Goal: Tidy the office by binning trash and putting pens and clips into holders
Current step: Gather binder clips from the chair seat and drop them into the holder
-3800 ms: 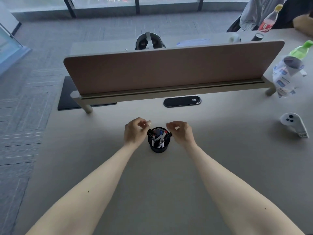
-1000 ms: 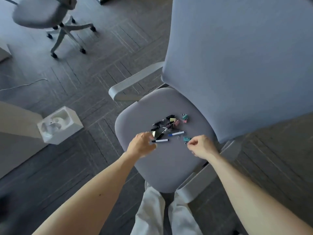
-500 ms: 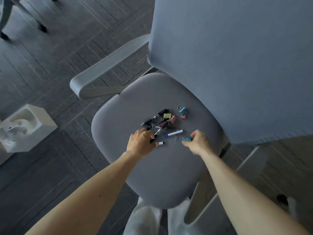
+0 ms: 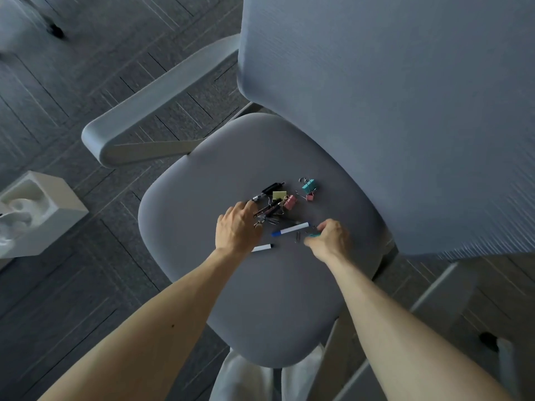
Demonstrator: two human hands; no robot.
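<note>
A loose scatter of pens and binder clips is spread over the middle of a padded chair seat covered in matte grey woven fabric with rounded corners. A slim white pen with a blue cap is laid between the two hands, and a second white pen with a black tip is partly hidden under the left wrist. A stubby black pen with a metallic end is seen at the far side of the pile, beside a pale yellow clip, a pink clip and, a little apart, a teal clip with wire handles. Small wire paper clips are strewn near the blue-capped pen.

The left hand is curled, fingers down, over the dark pens in the pile; whether anything is actually gripped cannot be told. The right hand is pinched on a small teal clip at the seat surface.

A ribbed mesh backrest and a smooth moulded plastic armrest are attached to the chair. A white moulded box is set on the grey striped carpet. No writing can be read.
</note>
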